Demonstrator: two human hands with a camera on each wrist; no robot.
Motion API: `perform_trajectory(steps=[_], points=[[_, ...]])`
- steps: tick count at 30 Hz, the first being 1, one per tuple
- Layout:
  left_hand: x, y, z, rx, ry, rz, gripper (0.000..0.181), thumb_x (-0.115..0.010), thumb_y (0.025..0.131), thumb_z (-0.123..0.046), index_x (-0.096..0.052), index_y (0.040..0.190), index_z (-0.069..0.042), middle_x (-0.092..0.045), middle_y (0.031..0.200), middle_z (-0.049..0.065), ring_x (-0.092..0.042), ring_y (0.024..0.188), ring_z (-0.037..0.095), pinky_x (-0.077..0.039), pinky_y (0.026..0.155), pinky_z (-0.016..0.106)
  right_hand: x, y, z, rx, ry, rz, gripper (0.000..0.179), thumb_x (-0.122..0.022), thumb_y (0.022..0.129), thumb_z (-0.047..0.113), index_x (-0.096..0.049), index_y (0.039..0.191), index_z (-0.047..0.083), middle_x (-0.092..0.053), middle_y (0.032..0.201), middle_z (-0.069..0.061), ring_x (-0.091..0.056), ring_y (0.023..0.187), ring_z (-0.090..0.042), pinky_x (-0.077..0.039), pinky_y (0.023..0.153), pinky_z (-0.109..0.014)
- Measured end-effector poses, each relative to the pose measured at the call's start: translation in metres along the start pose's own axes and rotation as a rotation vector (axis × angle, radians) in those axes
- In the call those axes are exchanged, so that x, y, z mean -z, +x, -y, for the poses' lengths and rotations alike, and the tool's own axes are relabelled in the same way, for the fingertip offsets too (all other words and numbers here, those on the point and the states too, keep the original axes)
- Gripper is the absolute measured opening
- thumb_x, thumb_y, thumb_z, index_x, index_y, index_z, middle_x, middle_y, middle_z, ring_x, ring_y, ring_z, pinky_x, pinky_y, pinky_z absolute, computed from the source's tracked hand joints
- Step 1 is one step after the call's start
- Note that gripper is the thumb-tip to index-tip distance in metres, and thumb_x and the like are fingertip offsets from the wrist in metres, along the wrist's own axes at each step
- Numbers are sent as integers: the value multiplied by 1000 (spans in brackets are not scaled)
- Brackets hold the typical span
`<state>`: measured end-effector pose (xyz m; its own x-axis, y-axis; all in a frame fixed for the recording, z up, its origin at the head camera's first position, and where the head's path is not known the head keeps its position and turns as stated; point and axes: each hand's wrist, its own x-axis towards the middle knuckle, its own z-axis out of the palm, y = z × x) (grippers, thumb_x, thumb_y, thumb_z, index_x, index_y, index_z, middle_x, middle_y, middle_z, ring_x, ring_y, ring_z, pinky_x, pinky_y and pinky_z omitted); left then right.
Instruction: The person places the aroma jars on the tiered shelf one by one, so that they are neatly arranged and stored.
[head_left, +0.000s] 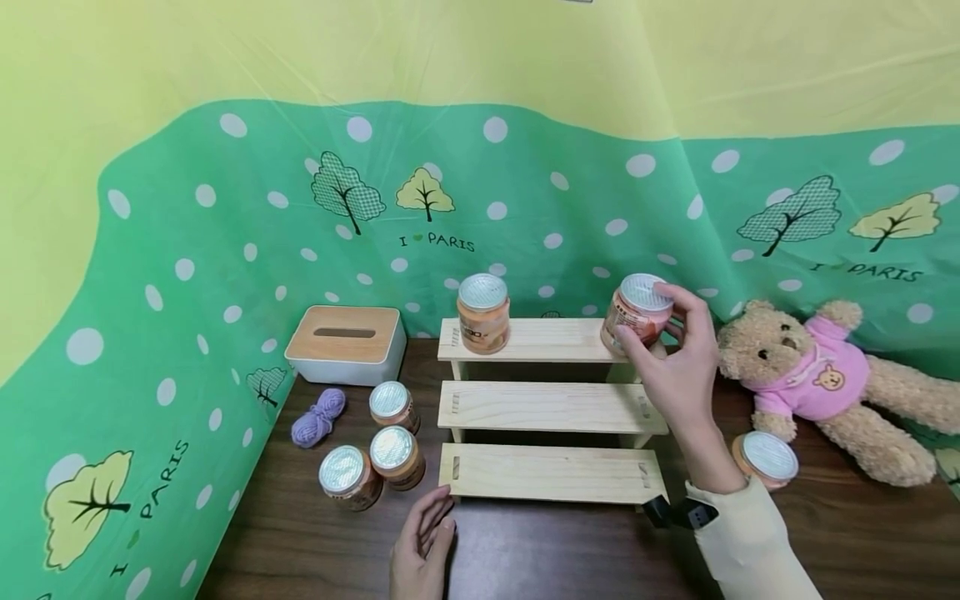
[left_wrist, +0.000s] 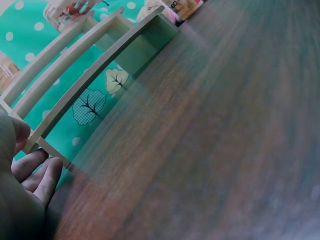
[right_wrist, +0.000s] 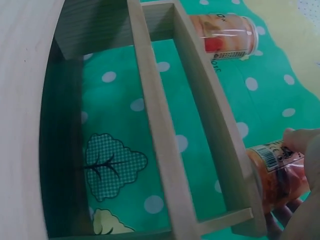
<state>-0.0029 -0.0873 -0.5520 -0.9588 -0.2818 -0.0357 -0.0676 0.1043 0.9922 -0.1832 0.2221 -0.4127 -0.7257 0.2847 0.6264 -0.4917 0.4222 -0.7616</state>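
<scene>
My right hand (head_left: 678,358) grips a jar (head_left: 626,321) with a silver lid and reddish label, at the right end of the top step of a wooden three-tier shelf (head_left: 547,475). The right wrist view shows this jar (right_wrist: 277,175) upright against that step, thumb on one side and fingers on the other. Another lidded jar (head_left: 483,321) stands on the same step's left end. Down at the bottom step's front left corner, my left hand (head_left: 423,542) holds the shelf's edge; in the left wrist view its fingers (left_wrist: 47,182) lie around the shelf end.
Left of the shelf are three more jars (head_left: 393,454), a purple yarn skein (head_left: 318,418) and a tissue box (head_left: 345,367) with a wooden lid. To the right lie a teddy bear (head_left: 825,375) in pink and one jar (head_left: 765,458). A green patterned cloth (head_left: 525,192) hangs behind.
</scene>
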Motion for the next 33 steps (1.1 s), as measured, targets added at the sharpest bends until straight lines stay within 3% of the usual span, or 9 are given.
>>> perform_trajectory(steps=[8,21,23,29,33], points=[[0,1,-2,7,-1,8,33,-71,107,-6,-69,140,-3,-76,138,19,-71,123,6,-57,98,19,-3,-2,1,26,-29,-10,74,-85,86,-13,-57,153,-1,-58,144,-6,-53,127,-6,-46,99,-18],[0,0,-1,3,8,3,33,-71,107,-6,-70,139,-3,-76,137,19,-70,122,4,-57,97,19,1,-3,-3,65,-102,26,81,-90,87,-6,-57,159,10,-55,151,-21,-50,133,-6,-46,103,-15],[0,0,-1,5,8,2,33,-71,107,-6,-69,139,-2,-76,137,19,-70,122,4,-57,97,19,3,-4,-2,78,-109,25,80,-90,88,-4,-58,159,11,-55,150,-17,-50,135,-6,-47,105,-15],[0,0,-1,5,8,3,33,-72,107,-8,-69,140,-2,-76,137,20,-70,122,4,-58,97,20,6,-6,-1,116,-66,-19,79,-90,83,-6,-60,156,6,-52,146,12,-53,135,-9,-49,106,-19],[0,0,0,-1,6,3,33,-72,107,-8,-69,140,-2,-76,137,20,-70,122,3,-57,97,20,9,-8,-1,139,-42,-38,79,-88,81,-11,-61,153,1,-53,145,15,-56,134,-11,-50,107,-20]])
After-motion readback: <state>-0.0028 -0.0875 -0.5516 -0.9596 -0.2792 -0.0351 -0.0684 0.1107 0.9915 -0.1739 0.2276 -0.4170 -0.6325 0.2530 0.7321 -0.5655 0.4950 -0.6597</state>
